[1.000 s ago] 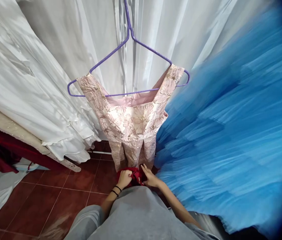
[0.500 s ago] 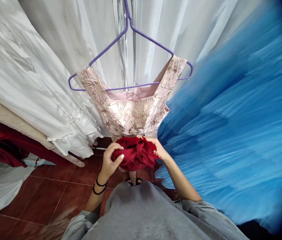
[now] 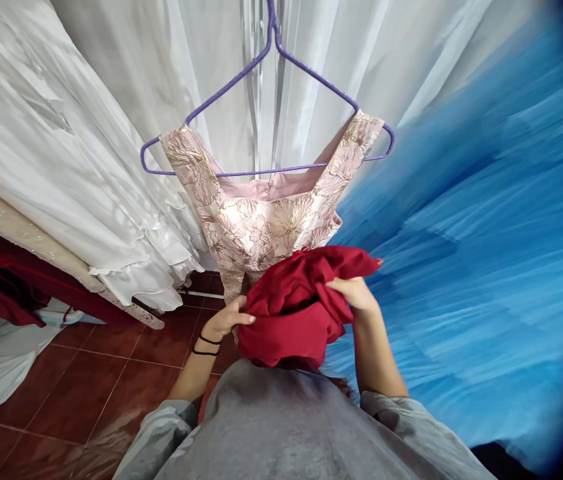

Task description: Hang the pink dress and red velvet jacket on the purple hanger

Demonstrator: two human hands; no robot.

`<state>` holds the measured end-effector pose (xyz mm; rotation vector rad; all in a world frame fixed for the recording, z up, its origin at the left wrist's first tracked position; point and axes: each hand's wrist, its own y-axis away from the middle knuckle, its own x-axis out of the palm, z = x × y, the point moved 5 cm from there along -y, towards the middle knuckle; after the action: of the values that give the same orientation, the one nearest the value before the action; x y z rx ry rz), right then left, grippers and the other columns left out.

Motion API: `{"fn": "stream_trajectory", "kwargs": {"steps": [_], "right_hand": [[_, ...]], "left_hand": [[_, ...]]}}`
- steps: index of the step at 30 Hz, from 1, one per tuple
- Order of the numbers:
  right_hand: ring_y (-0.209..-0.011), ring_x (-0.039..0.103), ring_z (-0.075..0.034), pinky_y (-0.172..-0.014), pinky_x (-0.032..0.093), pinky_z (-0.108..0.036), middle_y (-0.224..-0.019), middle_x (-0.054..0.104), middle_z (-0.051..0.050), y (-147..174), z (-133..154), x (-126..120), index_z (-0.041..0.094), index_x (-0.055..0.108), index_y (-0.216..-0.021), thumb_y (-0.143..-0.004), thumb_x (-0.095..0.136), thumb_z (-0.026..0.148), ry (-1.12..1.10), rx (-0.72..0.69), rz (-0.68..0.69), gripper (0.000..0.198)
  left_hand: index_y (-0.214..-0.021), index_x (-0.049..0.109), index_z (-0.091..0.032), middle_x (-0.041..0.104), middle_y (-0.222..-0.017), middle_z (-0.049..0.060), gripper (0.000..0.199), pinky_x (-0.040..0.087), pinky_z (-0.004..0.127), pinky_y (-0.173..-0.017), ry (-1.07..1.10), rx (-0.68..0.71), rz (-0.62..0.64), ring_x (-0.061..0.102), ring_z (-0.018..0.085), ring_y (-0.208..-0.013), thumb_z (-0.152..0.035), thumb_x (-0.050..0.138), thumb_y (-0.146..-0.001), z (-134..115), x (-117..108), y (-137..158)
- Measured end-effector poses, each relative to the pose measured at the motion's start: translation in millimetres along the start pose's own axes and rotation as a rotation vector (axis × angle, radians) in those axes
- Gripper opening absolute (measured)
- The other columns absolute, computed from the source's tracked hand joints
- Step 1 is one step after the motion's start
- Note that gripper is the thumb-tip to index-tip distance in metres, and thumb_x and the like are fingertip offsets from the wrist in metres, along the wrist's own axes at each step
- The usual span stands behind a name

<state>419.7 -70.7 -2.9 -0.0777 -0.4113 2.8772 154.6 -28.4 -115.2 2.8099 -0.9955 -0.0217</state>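
A bundle of dark red cloth (image 3: 286, 333) is held in front of my body, partly spread out. My left hand (image 3: 227, 317) grips its left edge between thumb and fingers. On the other side my right hand (image 3: 358, 293) pinches a fold, and a loose flap rises past its fingers to the upper right. Behind the cloth a pink and gold floral brocade dress (image 3: 281, 220) hangs by its broad straps from a purple hanger (image 3: 234, 79). The cloth covers the lower part of the dress.
White drapery (image 3: 111, 200) hangs at the left and white curtains (image 3: 331, 60) behind. A big blue tulle skirt (image 3: 461, 267) fills the right. Dark red fabric (image 3: 6, 287) lies at far left, over a red tiled floor (image 3: 91, 380).
The red cloth has opened from a compact bundle into a larger, looser spread. My right hand has moved to the right, drawing a flap up and out. My left hand still grips the left side.
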Motion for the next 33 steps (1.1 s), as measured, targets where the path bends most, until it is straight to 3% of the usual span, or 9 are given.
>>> {"fn": "stream_trajectory", "kwargs": {"steps": [3, 7, 10, 12, 15, 19, 23, 27, 33], "right_hand": [[-0.05, 0.044, -0.009, -0.048, 0.044, -0.023, -0.057, 0.053, 0.003, -6, 19, -44, 0.017, 0.057, -0.063, -0.062, 0.078, 0.043, 0.126, -0.047, -0.253, 0.033], [-0.05, 0.042, -0.011, -0.049, 0.043, -0.026, -0.052, 0.043, 0.003, -5, 30, -82, 0.019, 0.046, -0.053, -0.07, 0.068, 0.039, 0.344, -0.133, -0.481, 0.034], [-0.091, 0.063, -0.027, -0.088, 0.053, -0.047, -0.091, 0.067, -0.008, 7, 37, -71, 0.017, 0.065, -0.089, -0.075, 0.062, 0.03, 0.601, -0.289, -0.687, 0.02], [-0.131, 0.046, -0.039, -0.111, 0.032, -0.063, -0.135, 0.054, -0.019, 19, 42, -38, 0.014, 0.055, -0.127, -0.074, 0.063, 0.026, 0.792, -0.381, -0.739, 0.054], [-0.147, 0.016, -0.047, -0.111, 0.01, -0.077, -0.155, 0.029, -0.022, 27, 38, 31, 0.017, 0.045, -0.14, -0.074, 0.066, 0.028, 0.913, -0.419, -0.461, 0.07], [-0.123, 0.055, -0.033, -0.109, 0.037, -0.061, -0.126, 0.064, -0.011, 25, 30, 92, 0.023, 0.066, -0.11, -0.075, 0.056, 0.013, 0.742, -0.507, 0.06, 0.038], [-0.079, 0.067, -0.017, -0.075, 0.055, -0.031, -0.087, 0.072, -0.003, 13, 44, 77, 0.02, 0.066, -0.089, -0.073, 0.047, 0.006, 0.438, -0.555, -0.062, 0.028], [-0.078, 0.067, -0.015, -0.069, 0.054, -0.028, -0.085, 0.072, -0.002, 4, 70, 55, 0.02, 0.066, -0.082, -0.08, 0.056, 0.009, 0.288, -0.593, -0.261, 0.015], [-0.108, 0.066, -0.018, -0.1, 0.053, -0.038, -0.111, 0.072, -0.004, -13, 76, 28, 0.023, 0.069, -0.097, -0.07, 0.043, -0.005, 0.414, -0.669, -0.299, 0.047]], "left_hand": [[-0.1, 0.067, -0.015, 0.072, -0.095, 0.008, 0.051, 0.053, 0.034, -0.084, 0.035, 0.044, 0.019, 0.066, 0.023, -0.091, -0.042, 0.081, -0.058, -31, -19, 12], [-0.084, 0.062, -0.016, 0.064, -0.083, 0.002, 0.019, 0.048, 0.028, -0.076, -0.515, 0.204, -0.171, 0.059, 0.017, -0.08, -0.031, 0.07, -0.076, -77, -29, 28], [-0.075, 0.053, -0.019, 0.056, -0.077, 0.0, 0.008, 0.044, 0.027, -0.073, -0.849, 0.495, -0.559, 0.055, 0.015, -0.077, -0.014, 0.055, -0.082, -108, -15, 38], [-0.077, 0.053, -0.02, 0.056, -0.078, 0.001, 0.015, 0.044, 0.026, -0.072, -0.944, 0.692, -0.697, 0.056, 0.015, -0.077, -0.006, 0.049, -0.081, -122, 5, 41], [-0.08, 0.056, -0.02, 0.058, -0.079, 0.001, 0.023, 0.044, 0.024, -0.071, -1.08, 0.902, -0.722, 0.058, 0.014, -0.075, 0.0, 0.046, -0.081, -138, 33, 41], [-0.081, 0.06, -0.021, 0.059, -0.075, 0.0, 0.03, 0.043, 0.022, -0.068, -1.225, 1.117, -0.687, 0.057, 0.012, -0.071, 0.004, 0.044, -0.081, -151, 50, 46], [-0.086, 0.061, -0.02, 0.062, -0.076, 0.0, 0.004, 0.044, 0.023, -0.067, -1.094, 0.781, -0.629, 0.059, 0.014, -0.07, -0.018, 0.061, -0.084, -126, 26, 33], [-0.092, 0.064, -0.018, 0.069, -0.088, 0.005, 0.028, 0.047, 0.028, -0.076, -0.858, 0.296, -0.276, 0.064, 0.02, -0.083, -0.043, 0.072, -0.079, -59, 4, 6], [-0.063, 0.055, -0.016, 0.055, -0.065, 0.0, 0.035, 0.037, 0.026, -0.063, -0.65, 0.21, -0.196, 0.05, 0.014, -0.063, -0.043, 0.06, -0.086, -36, -19, 8]]}}
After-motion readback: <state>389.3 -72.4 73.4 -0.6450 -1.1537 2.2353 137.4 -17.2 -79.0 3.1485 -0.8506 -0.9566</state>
